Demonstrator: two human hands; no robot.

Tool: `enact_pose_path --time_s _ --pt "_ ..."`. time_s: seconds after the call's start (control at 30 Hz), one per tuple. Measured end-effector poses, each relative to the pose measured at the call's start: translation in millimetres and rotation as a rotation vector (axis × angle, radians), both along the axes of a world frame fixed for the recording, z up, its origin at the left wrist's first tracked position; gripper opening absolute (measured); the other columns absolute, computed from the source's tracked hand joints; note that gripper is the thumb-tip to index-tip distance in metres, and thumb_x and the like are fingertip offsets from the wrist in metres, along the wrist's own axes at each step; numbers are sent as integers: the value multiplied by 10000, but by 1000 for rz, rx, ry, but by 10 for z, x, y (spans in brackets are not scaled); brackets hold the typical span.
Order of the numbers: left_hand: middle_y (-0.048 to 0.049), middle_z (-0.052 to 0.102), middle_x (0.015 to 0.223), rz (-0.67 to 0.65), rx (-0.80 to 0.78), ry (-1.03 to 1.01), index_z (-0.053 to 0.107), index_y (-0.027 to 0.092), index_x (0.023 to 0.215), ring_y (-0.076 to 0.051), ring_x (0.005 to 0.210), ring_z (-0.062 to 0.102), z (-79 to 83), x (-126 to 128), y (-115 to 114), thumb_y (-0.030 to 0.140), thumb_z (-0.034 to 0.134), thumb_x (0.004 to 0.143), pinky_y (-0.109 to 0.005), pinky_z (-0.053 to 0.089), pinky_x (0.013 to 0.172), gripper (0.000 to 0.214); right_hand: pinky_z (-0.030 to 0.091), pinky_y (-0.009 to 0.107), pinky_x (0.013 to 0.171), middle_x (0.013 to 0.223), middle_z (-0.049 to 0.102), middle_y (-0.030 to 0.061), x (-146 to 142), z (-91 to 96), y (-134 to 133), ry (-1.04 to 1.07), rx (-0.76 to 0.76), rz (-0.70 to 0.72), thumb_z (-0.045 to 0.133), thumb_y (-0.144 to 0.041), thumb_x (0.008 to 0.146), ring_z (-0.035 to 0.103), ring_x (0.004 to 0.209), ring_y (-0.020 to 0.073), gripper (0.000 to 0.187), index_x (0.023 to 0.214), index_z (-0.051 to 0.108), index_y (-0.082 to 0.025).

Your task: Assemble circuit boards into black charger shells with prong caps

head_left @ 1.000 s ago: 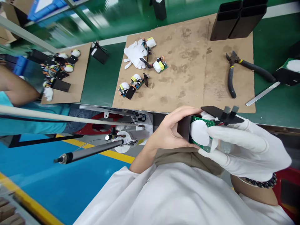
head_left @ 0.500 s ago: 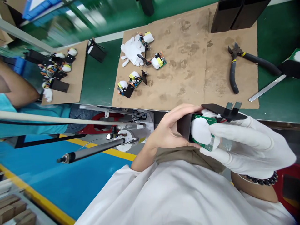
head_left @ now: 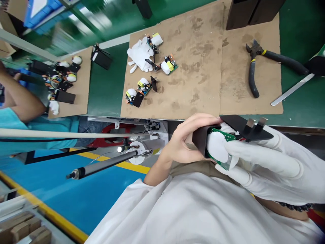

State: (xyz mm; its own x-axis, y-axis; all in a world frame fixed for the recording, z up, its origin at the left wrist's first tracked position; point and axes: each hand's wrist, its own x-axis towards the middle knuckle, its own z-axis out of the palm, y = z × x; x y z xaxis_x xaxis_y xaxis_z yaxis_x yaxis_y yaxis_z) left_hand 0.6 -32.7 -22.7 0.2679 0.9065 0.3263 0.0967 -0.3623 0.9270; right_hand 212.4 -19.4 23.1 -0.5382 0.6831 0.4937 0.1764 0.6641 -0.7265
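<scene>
My bare left hand [head_left: 185, 142] is wrapped round a black plastic casing [head_left: 199, 139] held close to my chest. My right hand [head_left: 269, 166], in a white glove, grips a green circuit board [head_left: 220, 149] with a white pad on it, partly inside the casing's open end. A black lid with two metal prongs [head_left: 247, 127] hangs off the board above my right fingers. Both hands are below the table's near edge.
On the cardboard mat [head_left: 203, 74] lie black pliers [head_left: 256, 71], a white glove [head_left: 139, 57] and several small circuit boards [head_left: 142, 88]. Black casings [head_left: 254, 12] stand at the back right. Another person's arm [head_left: 22, 101] is at the left beside more parts.
Hands and the held casing have stayed nearly still. The view has shifted slightly, so the table contents sit a little lower and further left.
</scene>
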Motion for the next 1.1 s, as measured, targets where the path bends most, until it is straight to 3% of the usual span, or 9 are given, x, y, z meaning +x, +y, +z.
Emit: enact_pose_path --time_s 0.13,0.3,0.4,0.57,0.7,0.8,0.9,1.0,1.1 --pt "-88 714 1199 -11 60 -14 667 248 1264 -306 1130 678 7 9 -10 555 800 754 -420 569 961 610 610 436 848 809 706 49 55 -59 -58 -68 48 29 612 -210 905 726 886 244 234 1121 658 -284" --pt "-92 704 1213 -9 56 -10 637 253 1299 -307 1158 669 25 17 -14 529 793 773 -437 555 983 614 531 319 589 754 680 2 -21 75 37 -82 118 33 568 -119 898 599 608 160 226 1048 617 -281" --pt "-91 703 1219 -10 31 -26 635 256 1291 -315 1180 660 11 22 -13 537 792 771 -445 546 996 612 488 306 536 721 671 -16 -58 147 100 -108 111 48 567 -103 889 544 557 150 215 1004 608 -280" --pt "-93 710 1214 11 -6 -48 640 236 1255 -326 1200 653 -2 55 -7 580 790 754 -444 539 1018 626 522 336 574 775 708 1 -45 111 80 -100 18 83 564 -131 907 607 627 170 201 1026 624 -281" --pt "-97 703 1232 24 -29 -81 645 211 1241 -331 1199 656 -10 75 15 638 801 713 -449 525 1054 696 576 308 667 856 729 -1 -39 82 54 -77 -101 -30 580 -191 913 701 776 167 169 1040 637 -288" --pt "-92 698 1242 23 -11 -114 642 222 1252 -321 1190 667 -15 77 28 599 834 697 -449 529 1061 698 563 249 662 790 688 -41 -54 115 83 -75 -121 -47 601 -190 895 676 721 122 116 936 629 -295" --pt "-87 700 1231 32 2 -130 638 229 1253 -315 1171 681 8 82 19 585 874 643 -436 545 1049 744 544 194 666 770 657 -66 -68 152 131 -11 -201 41 586 -139 909 638 698 80 153 879 595 -289" --pt "-72 705 1195 59 -10 -144 632 235 1254 -297 1141 696 68 94 -14 574 891 614 -417 564 1029 769 557 172 682 817 672 -57 -49 118 174 61 -266 161 594 -121 928 644 723 75 193 978 624 -305" --pt "-64 702 1190 77 -1 -134 628 246 1256 -302 1147 694 146 99 -51 593 884 607 -426 572 1020 780 597 200 783 972 712 -15 54 -10 169 74 -291 92 694 -181 894 694 847 111 385 1243 642 -337"
